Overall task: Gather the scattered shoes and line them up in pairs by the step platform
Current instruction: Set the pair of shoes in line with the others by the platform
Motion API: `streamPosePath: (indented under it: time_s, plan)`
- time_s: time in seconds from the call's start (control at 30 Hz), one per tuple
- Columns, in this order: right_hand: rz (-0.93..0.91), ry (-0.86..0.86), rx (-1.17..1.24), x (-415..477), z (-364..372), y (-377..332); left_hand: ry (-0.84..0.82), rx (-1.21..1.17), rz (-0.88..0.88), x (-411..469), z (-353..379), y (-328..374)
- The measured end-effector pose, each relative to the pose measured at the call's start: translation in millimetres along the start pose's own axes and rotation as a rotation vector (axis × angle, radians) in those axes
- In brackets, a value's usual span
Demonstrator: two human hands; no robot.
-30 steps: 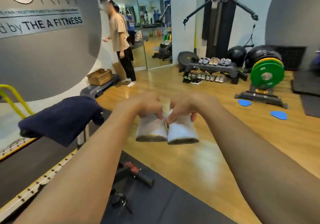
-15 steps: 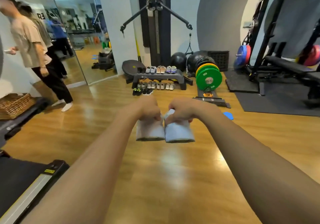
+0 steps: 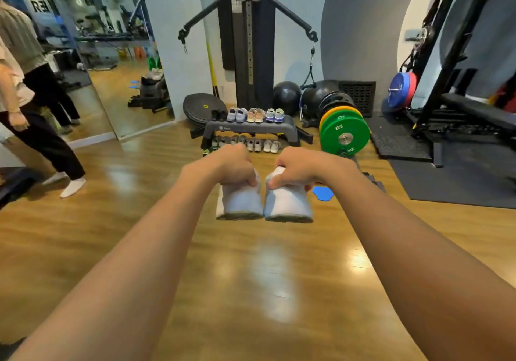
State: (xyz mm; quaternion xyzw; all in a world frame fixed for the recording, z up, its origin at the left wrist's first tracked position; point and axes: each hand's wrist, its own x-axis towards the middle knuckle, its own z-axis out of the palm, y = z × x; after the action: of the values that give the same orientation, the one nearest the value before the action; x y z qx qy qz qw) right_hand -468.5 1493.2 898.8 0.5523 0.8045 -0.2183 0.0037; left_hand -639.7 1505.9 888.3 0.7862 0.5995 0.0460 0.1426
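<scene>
I carry a pair of white shoes at arm's length above the wooden floor. My left hand (image 3: 233, 166) grips the left white shoe (image 3: 240, 202) from the top, and my right hand (image 3: 297, 169) grips the right white shoe (image 3: 289, 205) the same way. The two shoes hang side by side, heels toward me. Straight ahead stands the dark step platform (image 3: 251, 128). Three pairs of shoes (image 3: 255, 115) line its top, and a row of shoes (image 3: 261, 145) sits on the floor in front of it, partly hidden by my hands.
A person (image 3: 30, 114) in dark trousers stands at the left by the mirror. Green and yellow weight plates (image 3: 344, 134) stand right of the platform, with a blue disc (image 3: 322, 193) on the floor. A cable machine (image 3: 248, 39) rises behind, black mats and a rack lie right.
The view has swung right and moved closer to the step platform. The treadmill and basket at the left have left the view. Both hands keep the same hold on the white shoes.
</scene>
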Motion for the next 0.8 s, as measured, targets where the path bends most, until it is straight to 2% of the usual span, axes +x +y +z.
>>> streamPosePath:
  time_s: [0.43, 0.8]
  plan:
    - [0.097, -0.007, 0.061, 358.5, -82.3, 72.3, -0.075, -0.016, 0.029, 363.7, -38.7, -165.4]
    - [0.074, -0.241, 0.113, 675.9, -147.6, 107.5, -0.017, -0.08, -0.053, 612.1, -79.6, -320.6]
